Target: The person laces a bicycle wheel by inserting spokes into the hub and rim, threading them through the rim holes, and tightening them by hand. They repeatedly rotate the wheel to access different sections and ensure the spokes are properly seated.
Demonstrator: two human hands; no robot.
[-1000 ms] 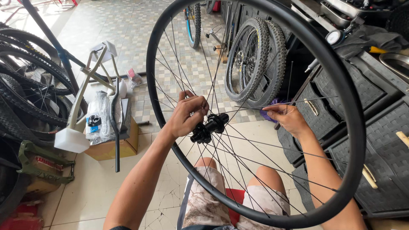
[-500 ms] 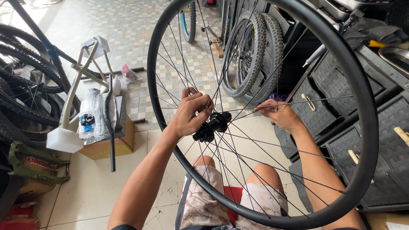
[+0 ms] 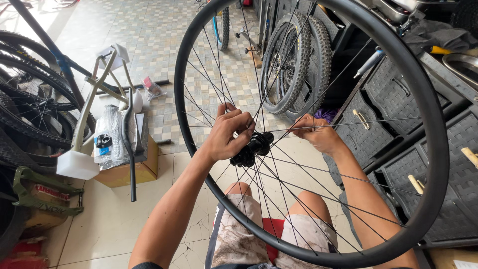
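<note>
Spokes (image 3: 348, 124) are fanning out from the black hub (image 3: 251, 148) of the bicycle wheel (image 3: 438, 149) standing upright above the person's knees. Left hand (image 3: 230, 134) is curling its fingers around spokes beside the hub; right hand (image 3: 316, 133) is pinching one spoke just right of it.

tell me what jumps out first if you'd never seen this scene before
A big black spoked bicycle wheel fills the middle and right of the view, upright over the person's knees. The left hand closes on the spokes by the black hub, while the right hand pinches a spoke just right of it. Behind, knobby tyres lean by dark drawers.
</note>
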